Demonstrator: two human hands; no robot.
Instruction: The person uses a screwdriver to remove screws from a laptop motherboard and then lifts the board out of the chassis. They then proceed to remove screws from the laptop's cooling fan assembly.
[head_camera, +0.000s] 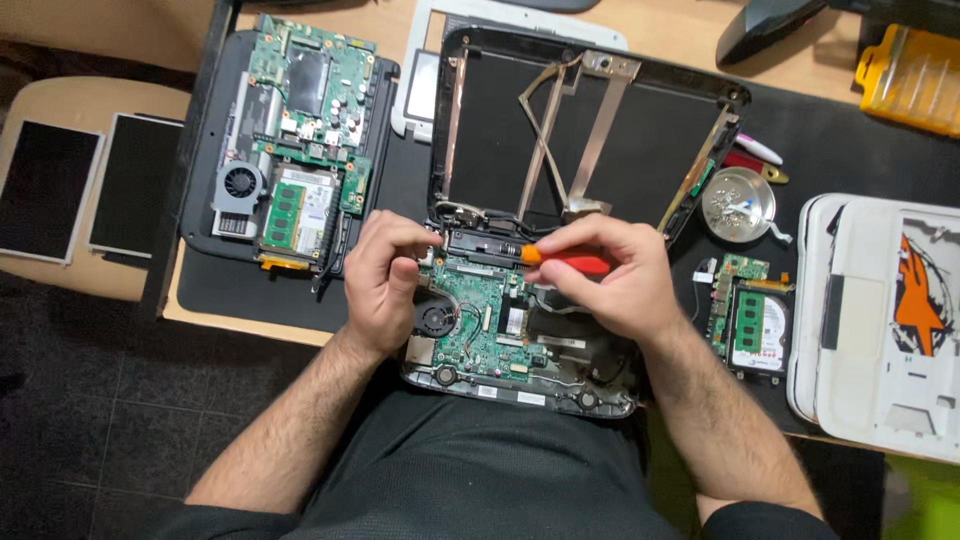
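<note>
At the near edge of the worktop (250, 300) lies an opened small laptop (520, 340), its cover already off so the green board and round fan show; the empty screen shell (590, 130) stands open behind it. The right hand (610, 275) has its fingers closed around an orange-handled screwdriver (560, 260), tip pointed at the hinge area. The left hand (385, 275) curls its fingers on the laptop's left hinge corner, steadying it. The board is still seated in its base. Loose screws sit in a metal dish (738, 205) toward the right edge, and another stripped board (300, 130) lies at the far left.
</note>
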